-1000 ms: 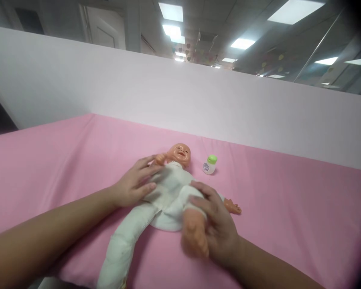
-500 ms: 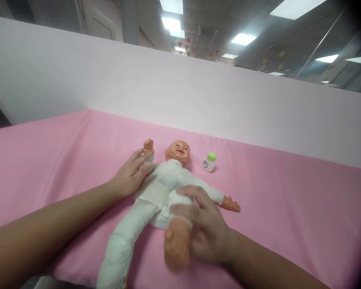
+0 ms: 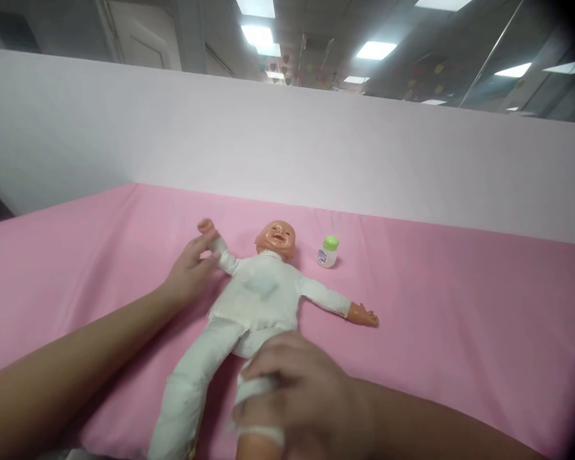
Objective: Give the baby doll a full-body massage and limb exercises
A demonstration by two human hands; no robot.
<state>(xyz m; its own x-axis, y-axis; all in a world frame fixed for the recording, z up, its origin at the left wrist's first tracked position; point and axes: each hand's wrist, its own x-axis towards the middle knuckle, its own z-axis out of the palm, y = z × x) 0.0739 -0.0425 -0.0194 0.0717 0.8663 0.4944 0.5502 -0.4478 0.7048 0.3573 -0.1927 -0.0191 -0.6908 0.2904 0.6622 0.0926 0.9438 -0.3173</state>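
A baby doll (image 3: 268, 300) in a white cloth body lies face up, its head away from me. My left hand (image 3: 191, 265) has fingers and thumb at the wrist of the doll's raised arm (image 3: 226, 255), closed lightly round it. Blurred by motion, my right hand (image 3: 306, 396) wraps round the lower part of one doll leg (image 3: 256, 386), just above its foot, which is cut off by the bottom of the view. The other leg (image 3: 186, 383) lies straight, untouched. Out to the right stretches the doll's other arm (image 3: 328, 298).
A small bottle with a green cap (image 3: 328, 252) stands beside the doll's head. Pink sheeting (image 3: 436, 319) covers the surface under the doll. Behind it rises a white partition (image 3: 292, 147), with ceiling lights beyond.
My right hand has brought the doll's leg down towards me, from bent up over the body to stretched out. The arm at my left hand has swung outward to the left.
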